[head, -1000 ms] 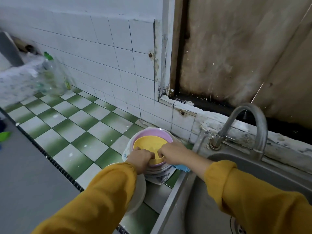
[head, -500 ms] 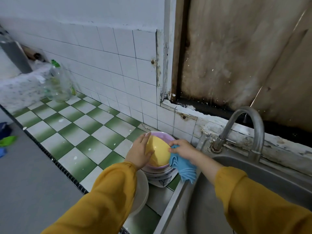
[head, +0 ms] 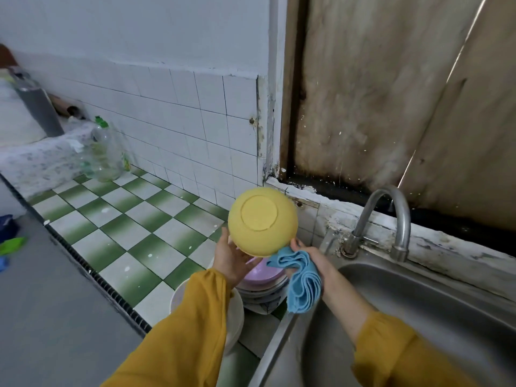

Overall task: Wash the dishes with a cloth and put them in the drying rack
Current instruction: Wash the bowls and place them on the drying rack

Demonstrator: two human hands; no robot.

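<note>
I see the yellow bowl (head: 263, 221) upturned above the dish stack (head: 264, 291) at the counter's sink-side edge. Left hand (head: 231, 259) cups its rim w/ fingers spread; right hand (head: 312, 261) pinches rim, prob., fingers clamped on the blue cloth (head: 303, 283). Loose grip: bowl could drop onto the stack.

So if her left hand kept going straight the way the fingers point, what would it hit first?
Nothing new: the left hand already touches the yellow bowl; beyond lies the tiled wall, probably, though depth is unclear.
</note>
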